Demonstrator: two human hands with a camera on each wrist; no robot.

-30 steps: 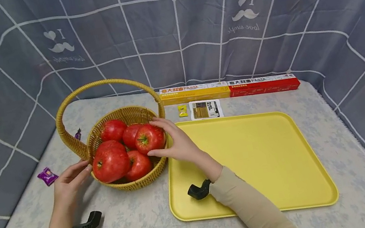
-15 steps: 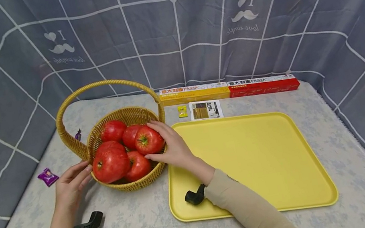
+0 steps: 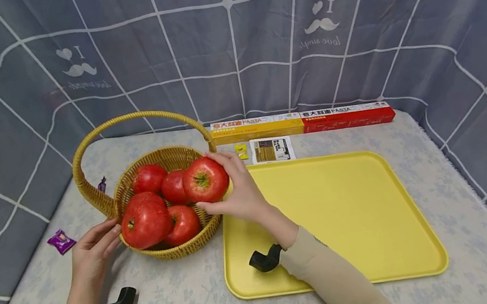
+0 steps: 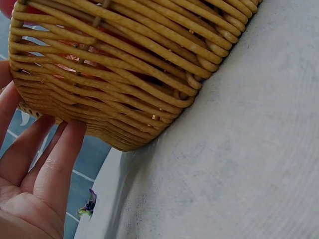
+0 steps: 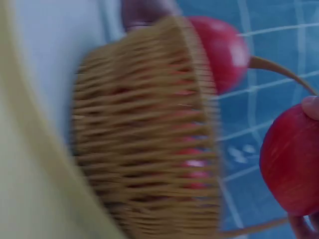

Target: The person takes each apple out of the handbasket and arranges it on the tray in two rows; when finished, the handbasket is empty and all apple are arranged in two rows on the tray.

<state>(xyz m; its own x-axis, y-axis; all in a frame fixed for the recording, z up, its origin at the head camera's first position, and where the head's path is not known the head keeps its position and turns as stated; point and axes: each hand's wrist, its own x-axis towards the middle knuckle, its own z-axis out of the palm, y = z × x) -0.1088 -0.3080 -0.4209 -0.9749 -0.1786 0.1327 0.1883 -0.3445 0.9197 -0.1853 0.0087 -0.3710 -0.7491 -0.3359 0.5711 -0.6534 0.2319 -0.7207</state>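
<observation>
My right hand (image 3: pixel 245 194) holds a red apple (image 3: pixel 206 181) between fingers and thumb, above the right rim of a wicker basket (image 3: pixel 186 248). In the right wrist view the held apple (image 5: pixel 293 162) shows apart from the basket (image 5: pixel 144 144), which is blurred. Several other red apples (image 3: pixel 145 221) lie inside the basket, under its tall arched handle (image 3: pixel 134 117). My left hand (image 3: pixel 90 255) is at the basket's left side. In the left wrist view its nearly straight fingers (image 4: pixel 60 162) touch the woven wall (image 4: pixel 124 74) from outside.
A yellow tray (image 3: pixel 329 224) lies right of the basket, under my right forearm. Behind it are a white packet (image 3: pixel 272 149), a yellow sachet (image 3: pixel 241 151), and yellow (image 3: pixel 256 130) and red (image 3: pixel 347 118) pasta boxes. Purple-wrapped candies (image 3: pixel 61 241) lie at the left. A grey curtain (image 3: pixel 205 44) hangs behind.
My right hand has lifted the apple from among the others, up and slightly right over the rim. My left hand stays at the basket's side.
</observation>
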